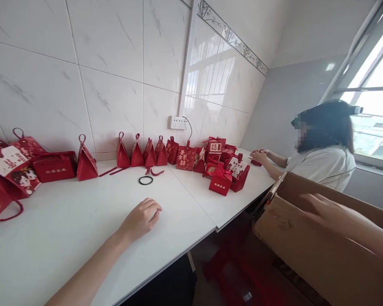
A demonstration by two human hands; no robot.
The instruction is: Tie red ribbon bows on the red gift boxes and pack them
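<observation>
My left hand (142, 217) rests on the white table (92, 238), loosely curled, its thumb a little apart from the fingers and nothing visible in it. Beyond its fingertips lies a black ring-shaped band (146, 180). A short dark red ribbon (156, 171) lies just past the band. At the right, my right hand (325, 210) is stretched out over the near rim of an open cardboard box (306, 238). Motion blurs its fingers, but they look extended with nothing in them. The box's contents are hidden by its walls.
Red gift boxes (123, 155) line the tiled wall, some peaked with loop handles. More cluster at the table's middle (221, 182) and far left (54, 168). Across the box, a co-worker (325, 157) handles a small red item (256, 162). A power strip (178, 123) is on the wall.
</observation>
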